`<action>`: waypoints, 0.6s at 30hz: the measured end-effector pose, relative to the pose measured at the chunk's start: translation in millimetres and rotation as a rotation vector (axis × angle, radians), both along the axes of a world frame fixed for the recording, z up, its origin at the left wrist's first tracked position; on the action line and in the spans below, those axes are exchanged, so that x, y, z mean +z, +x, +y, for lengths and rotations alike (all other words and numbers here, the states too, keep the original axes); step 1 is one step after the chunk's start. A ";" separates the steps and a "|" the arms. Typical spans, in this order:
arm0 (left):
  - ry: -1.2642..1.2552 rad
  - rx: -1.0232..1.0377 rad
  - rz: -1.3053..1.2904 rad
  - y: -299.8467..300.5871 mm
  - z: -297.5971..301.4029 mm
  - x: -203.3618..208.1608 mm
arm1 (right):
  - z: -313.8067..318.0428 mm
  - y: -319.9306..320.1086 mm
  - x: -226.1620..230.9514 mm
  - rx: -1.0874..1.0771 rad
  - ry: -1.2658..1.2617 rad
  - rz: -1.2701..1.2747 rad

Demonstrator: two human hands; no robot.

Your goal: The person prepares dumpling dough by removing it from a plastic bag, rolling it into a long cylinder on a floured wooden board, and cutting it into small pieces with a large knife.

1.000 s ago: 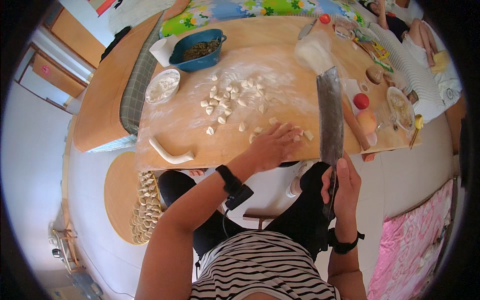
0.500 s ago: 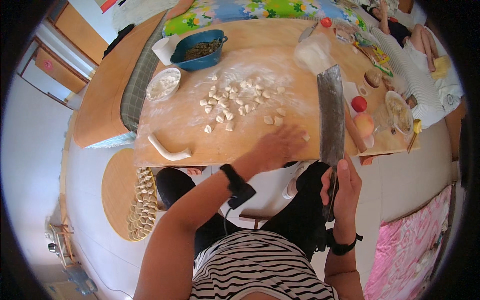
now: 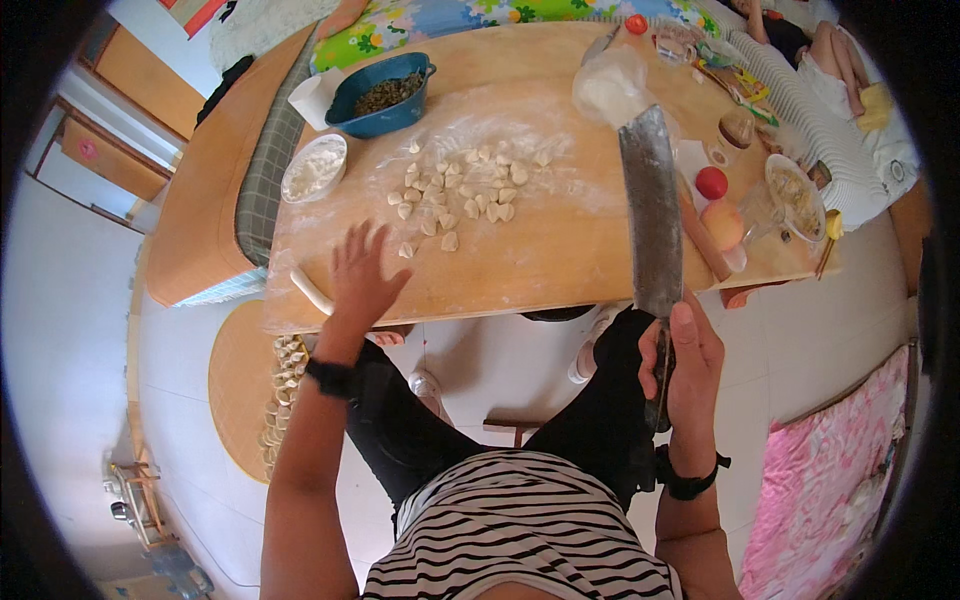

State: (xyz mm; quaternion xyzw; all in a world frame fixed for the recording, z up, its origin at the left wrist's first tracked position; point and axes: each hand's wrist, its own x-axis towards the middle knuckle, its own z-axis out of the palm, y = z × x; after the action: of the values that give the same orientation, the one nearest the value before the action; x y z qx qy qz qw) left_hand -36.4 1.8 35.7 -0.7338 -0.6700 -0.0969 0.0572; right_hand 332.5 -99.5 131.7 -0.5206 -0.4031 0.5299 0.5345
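My right hand [image 3: 692,352] grips the handle of a cleaver [image 3: 652,215], its broad dark blade held up over the table's near edge. With fingers spread, my left hand [image 3: 365,275] hovers near the table's left front and holds nothing. Beside and partly behind it lies a white dough rope [image 3: 311,291]; the hand hides part of it. Several small cut dough pieces [image 3: 449,241] are scattered on the floured wooden table [image 3: 540,265], beyond and to the right of my left hand.
At the back left are a blue basin [image 3: 372,122] of dark filling, a flour bowl [image 3: 316,168] and a paper roll [image 3: 313,103]. A rolling pin [image 3: 704,235], a red ball-like thing [image 3: 711,183] and a peach [image 3: 722,224] sit right. Dumplings [image 3: 285,390] rest on a round board [image 3: 235,385] below left.
My left hand has swung left from the table's middle front to the dough rope, fingers now spread. The few pieces beside it have moved away toward the pile. The cleaver stays in my right hand.
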 end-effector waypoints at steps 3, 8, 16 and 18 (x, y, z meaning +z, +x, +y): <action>-0.143 0.011 -0.190 -55.5 -34.6 0.0 | 1.2 -4.5 0.2 0.032 -0.003 0.008; -0.226 0.100 -0.197 -58.4 -43.8 1.3 | 1.9 -9.3 -3.7 0.048 0.021 0.018; -0.026 -0.305 -0.387 92.6 -7.5 -22.0 | 2.7 -8.1 -11.3 0.046 0.003 -0.027; -0.026 -0.370 -0.413 132.2 -1.2 -22.3 | 4.5 -3.5 -15.7 0.047 -0.017 -0.028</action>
State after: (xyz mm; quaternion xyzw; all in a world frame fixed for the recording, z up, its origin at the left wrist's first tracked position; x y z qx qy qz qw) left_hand 95.9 0.6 13.3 -0.8090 -0.5233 -0.2448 -0.1084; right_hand 329.0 -95.0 116.1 -0.5229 -0.4182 0.5382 0.5119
